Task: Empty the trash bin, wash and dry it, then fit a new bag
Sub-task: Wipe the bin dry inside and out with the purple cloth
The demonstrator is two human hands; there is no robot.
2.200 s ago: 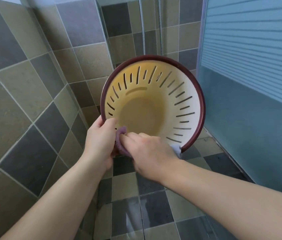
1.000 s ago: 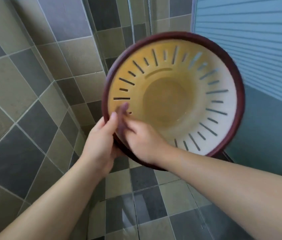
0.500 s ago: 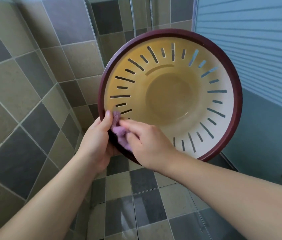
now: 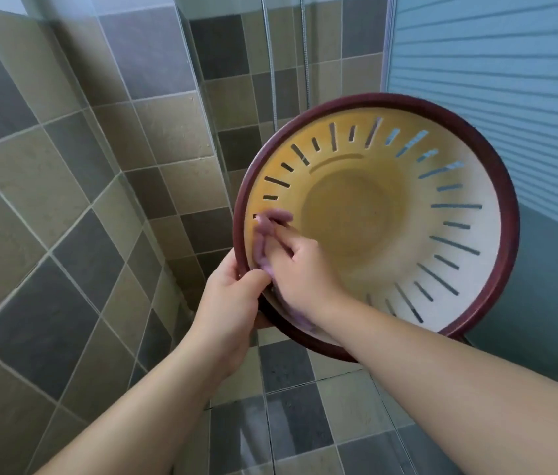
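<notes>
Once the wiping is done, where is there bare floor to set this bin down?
Bare tiled floor shows between the two forearms, below the maroon-rimmed slotted yellow plastic bin, bordered by the tiled wall on the left. It is crowded at the bin's near rim: left hand grips it, right hand presses a purple cloth inside.

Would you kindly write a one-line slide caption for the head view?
Left hand grips the bin rim while the right hand wipes inside with a purple cloth.
</notes>
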